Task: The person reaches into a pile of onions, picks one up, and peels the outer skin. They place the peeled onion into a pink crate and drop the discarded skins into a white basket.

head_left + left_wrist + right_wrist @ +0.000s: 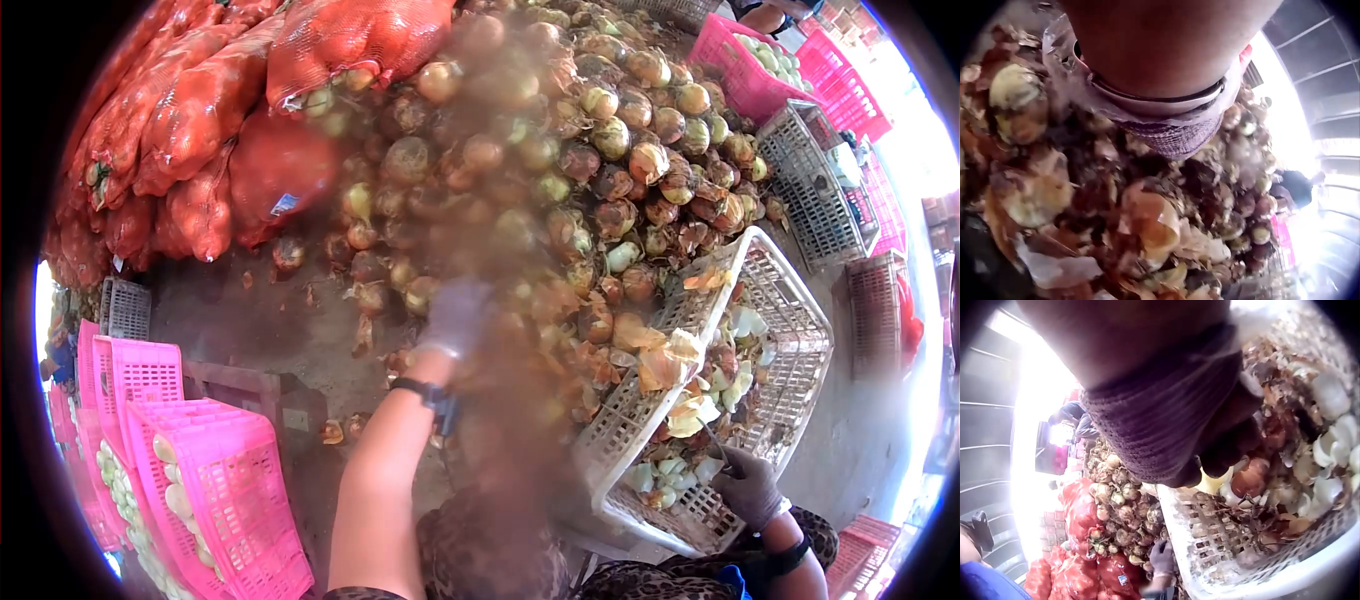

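My left hand (pixel 458 318), in a pale knit glove, reaches over the near edge of a large heap of unpeeled onions (pixel 610 135). A smudge blurs it in the head view; in the right wrist view the gloved left hand (pixel 1162 557) lies over the onions, fingers extended. The left wrist view shows only its cuff, above onions and loose skins (pixel 1150 225). My right hand (pixel 752 492), also gloved, curls round a thin knife (pixel 712 440) over a tilted white crate (pixel 625 425). Onion skins and pale peeled layers (pixel 1329 450) lie in that crate.
Red mesh sacks of onions (pixel 200 130) are stacked at the left. Pink crates (pixel 235 490) with peeled onions stand at lower left, and another pink crate (pixel 735 75) at upper right. Grey crates (pixel 815 185) stand beyond the heap. A low wooden bench (pixel 235 385) is left of my arm.
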{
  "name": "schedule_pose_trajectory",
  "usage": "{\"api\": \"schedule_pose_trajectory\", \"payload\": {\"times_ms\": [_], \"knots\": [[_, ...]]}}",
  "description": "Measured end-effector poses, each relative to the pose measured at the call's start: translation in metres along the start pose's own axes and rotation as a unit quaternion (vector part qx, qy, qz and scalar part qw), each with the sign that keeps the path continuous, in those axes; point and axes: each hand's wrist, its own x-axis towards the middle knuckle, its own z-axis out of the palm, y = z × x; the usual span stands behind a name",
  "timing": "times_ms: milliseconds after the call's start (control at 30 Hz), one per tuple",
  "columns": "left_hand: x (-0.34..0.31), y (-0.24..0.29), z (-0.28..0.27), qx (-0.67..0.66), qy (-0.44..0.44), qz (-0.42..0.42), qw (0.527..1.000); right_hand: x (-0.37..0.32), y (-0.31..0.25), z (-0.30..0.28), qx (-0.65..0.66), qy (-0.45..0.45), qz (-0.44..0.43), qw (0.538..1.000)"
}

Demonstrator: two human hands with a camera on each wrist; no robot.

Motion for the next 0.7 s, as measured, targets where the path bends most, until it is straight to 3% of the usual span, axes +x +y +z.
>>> {"api": "schedule_pose_trajectory", "payload": {"times_ms": [100,167,233,267,333,367,400,467,500,600,700], "knots": [[0.032,0.053,-0.007,-0.059,-0.109,-0.061,0.99,0.003,-0.007,0.0,-0.006,-0.028,0.001,1.0],[0.044,0.06,0.004,-0.112,-0.124,-0.136,0.977,0.003,-0.013,-0.003,-0.016,-0.038,-0.002,0.999],[0.042,0.057,0.016,-0.129,-0.087,-0.154,0.976,0.001,-0.011,-0.004,0.0,-0.035,0.003,0.999],[0.037,0.05,0.018,-0.279,-0.083,-0.19,0.938,0.0,-0.01,-0.004,0.012,-0.033,0.004,0.999],[0.023,0.031,0.023,-0.553,-0.071,-0.246,0.793,-0.006,-0.007,-0.007,0.026,0.0,-0.002,1.0],[0.014,0.02,0.021,-0.688,-0.086,-0.175,0.699,-0.011,-0.006,-0.009,0.036,0.018,-0.005,0.999],[-0.002,0.025,0.005,-0.73,-0.097,-0.158,0.657,-0.015,-0.006,-0.012,0.062,0.006,0.024,0.998],[-0.039,0.048,-0.043,-0.805,-0.125,-0.142,0.562,-0.025,-0.022,-0.022,0.114,-0.003,-0.001,0.994],[-0.053,0.054,-0.057,-0.773,-0.126,-0.112,0.612,-0.032,-0.03,-0.026,0.118,-0.014,0.014,0.993],[-0.073,0.096,-0.111,-0.777,-0.174,-0.029,0.604,-0.052,-0.057,-0.038,0.169,-0.06,-0.026,0.983],[-0.11,0.162,-0.191,-0.724,-0.273,0.016,0.633,-0.075,-0.081,-0.049,0.342,-0.119,-0.039,0.931]]}}
